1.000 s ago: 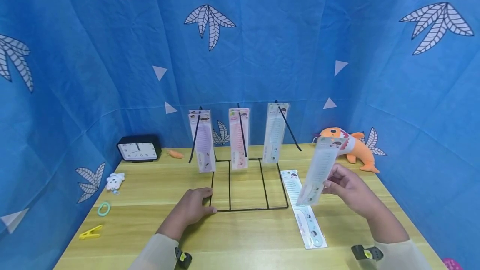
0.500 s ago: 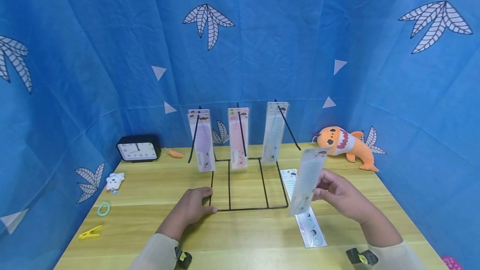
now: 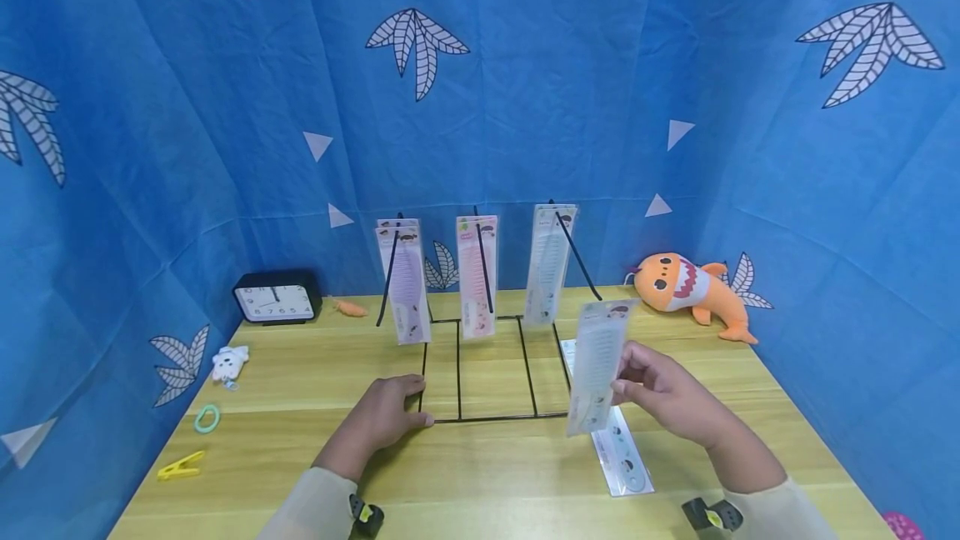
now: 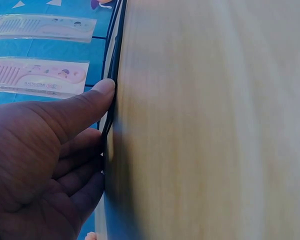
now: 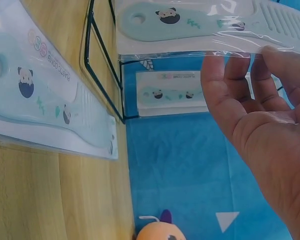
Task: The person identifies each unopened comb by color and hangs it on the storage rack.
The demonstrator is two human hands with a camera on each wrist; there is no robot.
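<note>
My right hand [image 3: 663,390] pinches a clear-packaged pale green comb [image 3: 597,369] by its side edge, upright above the table. Below it, a second packaged green comb [image 3: 622,461] lies flat, partly covered by the held one. A black wire display rack [image 3: 498,418] stands in the middle. On its hooks hang packaged purple combs [image 3: 407,290], pink combs [image 3: 476,290] and green combs [image 3: 546,273]. My left hand [image 3: 386,411] holds the rack's front left base corner, its thumb [image 4: 104,89] against the wire in the left wrist view.
An orange shark plush [image 3: 693,290] lies at the back right. Along the left are a black clock [image 3: 276,297], a small orange carrot-like item [image 3: 351,308], a white toy [image 3: 229,362], a green ring [image 3: 207,417] and a yellow clip [image 3: 182,466]. Blue curtain [image 3: 480,107] encloses the table.
My right hand has moved left with the packaged comb, toward the rack's right side, and the package has turned more upright. My left hand has stayed at the rack's corner.
</note>
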